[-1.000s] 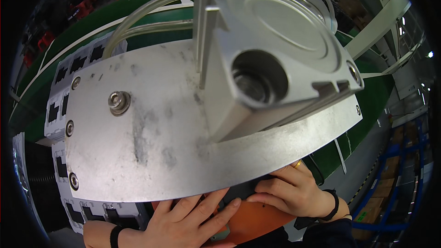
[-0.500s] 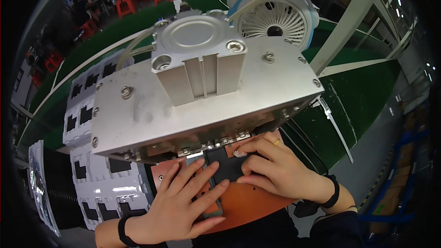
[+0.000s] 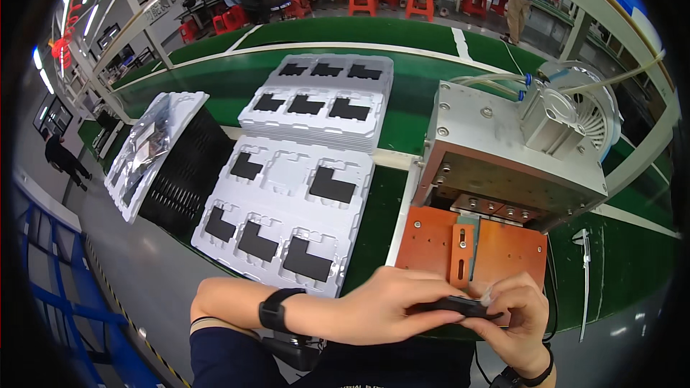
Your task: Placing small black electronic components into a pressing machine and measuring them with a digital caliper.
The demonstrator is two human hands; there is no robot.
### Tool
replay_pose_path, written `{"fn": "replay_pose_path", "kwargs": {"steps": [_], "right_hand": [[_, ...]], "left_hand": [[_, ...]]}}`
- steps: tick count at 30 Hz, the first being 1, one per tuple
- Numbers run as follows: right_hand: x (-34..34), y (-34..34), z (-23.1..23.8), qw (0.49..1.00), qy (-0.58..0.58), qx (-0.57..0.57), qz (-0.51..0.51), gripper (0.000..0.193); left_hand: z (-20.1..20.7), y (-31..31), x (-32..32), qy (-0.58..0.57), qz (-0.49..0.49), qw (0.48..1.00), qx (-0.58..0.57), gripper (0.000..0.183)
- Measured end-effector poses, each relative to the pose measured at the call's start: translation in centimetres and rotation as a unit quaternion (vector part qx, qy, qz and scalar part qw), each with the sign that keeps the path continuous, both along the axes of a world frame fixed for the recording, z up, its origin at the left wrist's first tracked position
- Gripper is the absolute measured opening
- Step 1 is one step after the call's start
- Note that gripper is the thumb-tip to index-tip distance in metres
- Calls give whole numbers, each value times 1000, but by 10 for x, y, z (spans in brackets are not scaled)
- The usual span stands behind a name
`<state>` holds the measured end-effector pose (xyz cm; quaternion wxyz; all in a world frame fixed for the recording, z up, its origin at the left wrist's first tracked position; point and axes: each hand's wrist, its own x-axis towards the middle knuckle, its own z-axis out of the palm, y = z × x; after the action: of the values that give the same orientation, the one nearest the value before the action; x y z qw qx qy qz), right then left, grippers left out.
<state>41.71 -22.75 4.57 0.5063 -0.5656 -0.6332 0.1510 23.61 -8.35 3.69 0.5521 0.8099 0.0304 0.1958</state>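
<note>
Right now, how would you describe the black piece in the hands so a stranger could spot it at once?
Find the silver machine on the right, then the orange plate at its foot. At that plate's near edge, the left hand and right hand grip a slim black piece, seen nearly edge-on. Unlike the dark pieces lying in white trays, this one is held.

Black piece [image 3: 468,307] (perhaps dark grey, partly hidden), orange plate [image 3: 509,244], silver press [image 3: 466,121], white tray [image 3: 286,178], green tabletop [image 3: 404,111], red stools [image 3: 363,3]

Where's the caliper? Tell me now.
In the head view, right side: the caliper lies on the green table, right of the orange plate and the right hand.
</note>
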Motion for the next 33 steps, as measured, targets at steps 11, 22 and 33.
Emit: {"fn": "replay_pose_path", "kwargs": {"steps": [11, 22, 33], "right_hand": [[23, -18, -29, 973, 169, -107, -118, 34], [22, -16, -32, 981, 95, -105, -135, 28], [25, -18, -35, 984, 58, -98, -139, 23]], "left_hand": [[-62, 194, -142, 146, 471, 868, -54, 47], [-62, 138, -170, 174, 420, 798, 396, 15], [-75, 118, -173, 168, 242, 791, 536, 19]]}}
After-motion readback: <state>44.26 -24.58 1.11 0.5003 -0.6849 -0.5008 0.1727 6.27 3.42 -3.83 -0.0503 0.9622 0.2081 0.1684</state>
